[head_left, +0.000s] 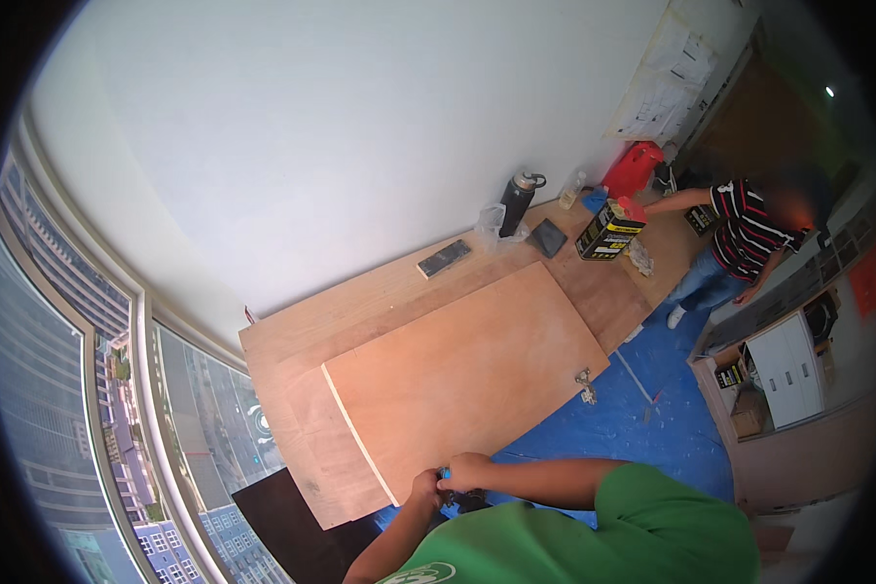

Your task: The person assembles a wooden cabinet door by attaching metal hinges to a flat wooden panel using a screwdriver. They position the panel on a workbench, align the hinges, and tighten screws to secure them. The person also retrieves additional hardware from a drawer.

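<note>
A flat wooden panel (pixel 467 360) lies on a larger sheet of plywood (pixel 292 409), its pale cut edge turned to the left. At the panel's near edge my two hands come close together. My left hand (pixel 425 486) is closed, and my right hand (pixel 469 472) is closed just beside it. Between them shows a small dark thing with a bit of blue (pixel 445 477); its kind is mostly hidden by the fingers. A metal hinge-like fitting (pixel 586 386) sits at the panel's right edge.
Along the wall stand a black bottle (pixel 518 202), a dark rectangular block (pixel 445 259), a black-and-yellow can (pixel 608 232) and a red container (pixel 634 169). A person in a striped shirt (pixel 747 226) reaches toward the can. Blue sheeting (pixel 652 428) covers the floor; windows (pixel 127 389) are at left.
</note>
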A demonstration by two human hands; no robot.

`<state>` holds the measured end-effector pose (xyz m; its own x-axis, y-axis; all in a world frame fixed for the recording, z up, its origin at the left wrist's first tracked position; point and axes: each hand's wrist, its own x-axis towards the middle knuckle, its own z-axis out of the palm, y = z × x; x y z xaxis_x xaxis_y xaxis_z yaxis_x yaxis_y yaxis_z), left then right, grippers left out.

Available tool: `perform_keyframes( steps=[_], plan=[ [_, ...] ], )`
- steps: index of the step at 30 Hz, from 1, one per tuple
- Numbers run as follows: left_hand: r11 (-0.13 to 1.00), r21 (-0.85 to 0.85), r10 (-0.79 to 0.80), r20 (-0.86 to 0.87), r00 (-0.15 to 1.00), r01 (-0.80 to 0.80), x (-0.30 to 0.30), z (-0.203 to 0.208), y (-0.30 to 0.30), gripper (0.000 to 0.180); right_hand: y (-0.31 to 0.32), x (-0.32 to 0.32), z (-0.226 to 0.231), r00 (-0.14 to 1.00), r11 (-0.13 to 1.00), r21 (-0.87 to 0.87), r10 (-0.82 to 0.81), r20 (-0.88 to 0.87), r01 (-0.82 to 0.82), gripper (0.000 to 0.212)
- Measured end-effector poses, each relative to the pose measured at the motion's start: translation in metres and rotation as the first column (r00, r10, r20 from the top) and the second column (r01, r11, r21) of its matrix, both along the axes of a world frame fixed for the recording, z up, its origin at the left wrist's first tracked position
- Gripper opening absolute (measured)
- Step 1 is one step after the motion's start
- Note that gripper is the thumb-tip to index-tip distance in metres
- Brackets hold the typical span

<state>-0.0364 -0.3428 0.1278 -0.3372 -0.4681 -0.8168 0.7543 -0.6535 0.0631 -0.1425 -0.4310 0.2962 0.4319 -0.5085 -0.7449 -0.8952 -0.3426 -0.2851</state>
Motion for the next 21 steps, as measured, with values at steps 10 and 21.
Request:
perform_keyframes(
  steps=[10,21],
  plan=[
    [0.936,-0.318,-0.216,-0.17,0.961,0.154,0.019,-0.042,0.0,0.045,0.016,0.005,-0.025,0.903,0.848,0.376,-0.425,0.059,0.374,0.067],
    [0.992,-0.017,-0.119,0.217,0.969,0.126,0.008,0.021,-0.014,0.032,0.018,0.004,0.009,0.964,0.976,-0.027,0.216,0.156,-0.215,0.033]
  ],
)
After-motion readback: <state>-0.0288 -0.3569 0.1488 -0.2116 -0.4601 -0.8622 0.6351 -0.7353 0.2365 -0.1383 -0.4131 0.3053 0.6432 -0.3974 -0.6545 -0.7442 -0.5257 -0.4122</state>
